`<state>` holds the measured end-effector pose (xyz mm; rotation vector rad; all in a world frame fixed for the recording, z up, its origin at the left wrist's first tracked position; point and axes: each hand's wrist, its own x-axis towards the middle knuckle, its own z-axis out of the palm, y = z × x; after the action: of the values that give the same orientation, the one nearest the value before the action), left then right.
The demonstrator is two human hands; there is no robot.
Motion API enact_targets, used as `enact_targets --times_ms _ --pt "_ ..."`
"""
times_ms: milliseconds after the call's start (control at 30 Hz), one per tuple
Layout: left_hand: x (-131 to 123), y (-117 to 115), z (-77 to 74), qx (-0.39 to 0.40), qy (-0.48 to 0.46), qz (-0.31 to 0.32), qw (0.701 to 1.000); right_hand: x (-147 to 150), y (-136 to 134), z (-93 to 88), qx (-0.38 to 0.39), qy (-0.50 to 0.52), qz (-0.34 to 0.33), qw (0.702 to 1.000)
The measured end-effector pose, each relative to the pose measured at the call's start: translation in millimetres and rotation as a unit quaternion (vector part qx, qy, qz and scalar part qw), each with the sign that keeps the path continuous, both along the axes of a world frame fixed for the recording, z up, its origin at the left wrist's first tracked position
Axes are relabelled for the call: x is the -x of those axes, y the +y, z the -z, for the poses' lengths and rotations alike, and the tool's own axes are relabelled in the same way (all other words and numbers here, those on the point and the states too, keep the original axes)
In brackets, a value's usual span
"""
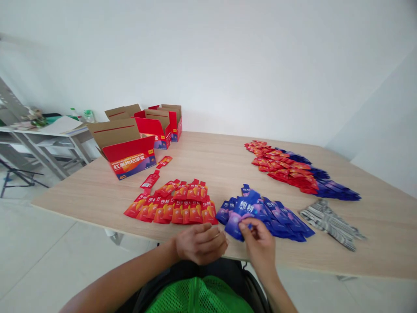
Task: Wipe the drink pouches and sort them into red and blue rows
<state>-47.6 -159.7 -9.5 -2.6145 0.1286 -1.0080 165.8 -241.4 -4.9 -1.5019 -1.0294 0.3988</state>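
Note:
My right hand [260, 243] pinches the lower edge of a blue pouch [240, 217], lifted above a pile of blue pouches [283, 221] near the table's front edge. Just left of it, my left hand [202, 243] is curled closed at the table's edge; anything inside its fingers is hidden. Overlapping red pouches [166, 208] lie in rows beyond my left hand. Two single red pouches, one face down [150, 179] and one farther back [164, 162], lie between those rows and the boxes.
Open red cartons [133, 158] stand at the back left of the table [208, 152]. Heaps of red pouches [289, 169] and blue pouches [337, 189] lie at the back right. Striped gloves [330, 221] rest on the right. A desk [78, 130] stands beyond the left side.

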Motion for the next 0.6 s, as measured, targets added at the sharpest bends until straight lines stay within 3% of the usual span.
enact_targets --times_ms 100,167,233,300,433,600 --pt "0.2 -0.9 17.7 -0.001 -0.084 -0.058 0.995 -68.7 21.7 -31.0 0.083 -0.182 -0.004 0.98" --pt "2.3 -0.9 30.0 0.01 -0.105 -0.108 0.989 -113.1 33.4 -37.1 0.147 -0.251 0.041 0.956" --pt "6.5 0.1 41.9 0.031 -0.111 -0.153 0.982 -147.6 42.4 -28.2 0.214 -0.274 0.127 0.929" --pt "11.9 1.6 52.2 0.037 -0.111 -0.188 0.975 -171.3 49.0 -10.1 0.279 -0.276 0.148 0.908" --pt "18.7 3.3 62.2 0.037 -0.104 -0.26 0.959 -196.2 55.7 22.2 0.353 -0.277 0.116 0.886" --pt "12.9 4.4 56.4 0.068 -0.072 -0.322 0.942 -208.0 56.8 36.4 0.376 -0.296 0.102 0.872"
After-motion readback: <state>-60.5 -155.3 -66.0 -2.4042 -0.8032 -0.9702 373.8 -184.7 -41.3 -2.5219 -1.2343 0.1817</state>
